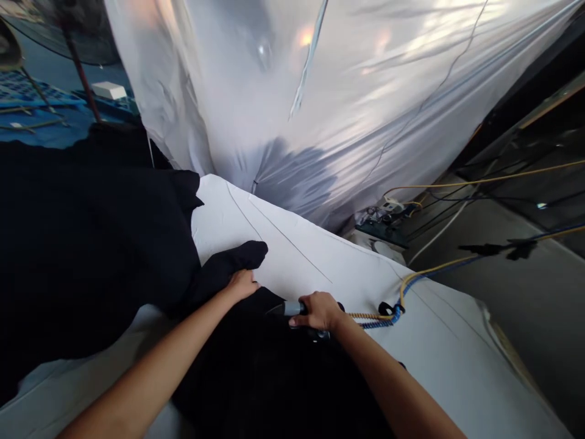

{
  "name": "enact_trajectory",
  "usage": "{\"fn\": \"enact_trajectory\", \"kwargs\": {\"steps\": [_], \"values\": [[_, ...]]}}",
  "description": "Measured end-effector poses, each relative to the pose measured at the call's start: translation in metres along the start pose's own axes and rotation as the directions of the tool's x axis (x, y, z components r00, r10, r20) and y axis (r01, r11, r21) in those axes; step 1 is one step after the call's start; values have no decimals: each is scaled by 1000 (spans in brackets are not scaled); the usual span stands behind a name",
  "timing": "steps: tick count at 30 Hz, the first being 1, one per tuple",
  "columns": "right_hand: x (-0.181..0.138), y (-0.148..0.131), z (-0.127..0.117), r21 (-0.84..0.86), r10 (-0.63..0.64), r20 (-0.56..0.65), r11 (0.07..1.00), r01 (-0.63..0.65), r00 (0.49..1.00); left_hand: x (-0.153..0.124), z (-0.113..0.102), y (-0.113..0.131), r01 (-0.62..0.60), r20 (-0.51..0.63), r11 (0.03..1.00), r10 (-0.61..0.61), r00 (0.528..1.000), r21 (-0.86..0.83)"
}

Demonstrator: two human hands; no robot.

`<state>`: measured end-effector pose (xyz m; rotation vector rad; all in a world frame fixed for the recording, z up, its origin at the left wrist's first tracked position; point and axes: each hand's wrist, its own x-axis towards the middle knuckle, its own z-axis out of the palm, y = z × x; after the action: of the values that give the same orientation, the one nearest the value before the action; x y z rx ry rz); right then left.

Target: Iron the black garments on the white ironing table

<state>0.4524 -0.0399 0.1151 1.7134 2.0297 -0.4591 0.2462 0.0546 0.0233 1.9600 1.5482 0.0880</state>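
My right hand [320, 310] is wrapped around the handle of a steam iron [292, 308], which has a grey end piece and a dark body mostly hidden by the hand. Yellow and blue coiled lines [372, 320] run from the iron's rear to the right. Under it lies a black garment [274, 378], spread over a white padded ironing table [283, 244]. To the left, my left hand [244, 285] grips a bunched fold of the same black cloth, its fingertips partly hidden. The garment's exact kind cannot be made out.
More black cloth [91, 244] is heaped at the left. A translucent plastic sheet [256, 79] hangs behind the table. The yellow and blue lines pass through a black loop [388, 309] at the right. A fan [68, 24] stands far left, and a cluttered dark ledge [384, 231] sits beyond the table.
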Motion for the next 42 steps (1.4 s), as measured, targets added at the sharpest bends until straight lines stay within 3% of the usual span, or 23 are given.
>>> {"fn": "enact_trajectory", "kwargs": {"steps": [5, 10, 15, 18, 23, 26, 28, 30, 36, 42], "values": [[1, -10, 0, -1, -10, -54, 1000, 10, 998, 14, 1, 3, 3, 57, 997, 1, 998, -72], [2, -13, -5, -30, -39, -32, 999, 38, 999, 17, 7, -5, 43, 52, 994, -38, 998, -96], [16, -31, -16, -50, -50, -18, 998, 49, 999, 23, 5, -4, -4, 54, 995, 10, 998, -102], [26, -44, -18, -17, 4, -39, 1000, -5, 999, 22, 0, -4, -28, 41, 993, 33, 999, -117], [35, -48, -18, 65, 140, -68, 989, -136, 988, -20, -13, -7, -36, -67, 995, 29, 997, -97], [39, -43, -18, 79, 142, -67, 988, -136, 988, -60, -15, -7, 125, -74, 992, -125, 989, -11], [42, -40, -18, 77, 119, -67, 991, -113, 991, -78, -12, -10, 257, -17, 965, -257, 966, 49], [43, -39, -19, 68, 94, -67, 994, -89, 993, -85, -8, -16, 292, 47, 954, -296, 954, 70], [41, -43, -25, -7, -10, -40, 1000, 9, 999, -69, 3, -52, 130, 94, 989, -124, 988, -69], [38, -49, -32, -44, -165, 104, 984, 170, 981, -62, 8, -63, 85, 29, 983, -82, 996, -163]]}}
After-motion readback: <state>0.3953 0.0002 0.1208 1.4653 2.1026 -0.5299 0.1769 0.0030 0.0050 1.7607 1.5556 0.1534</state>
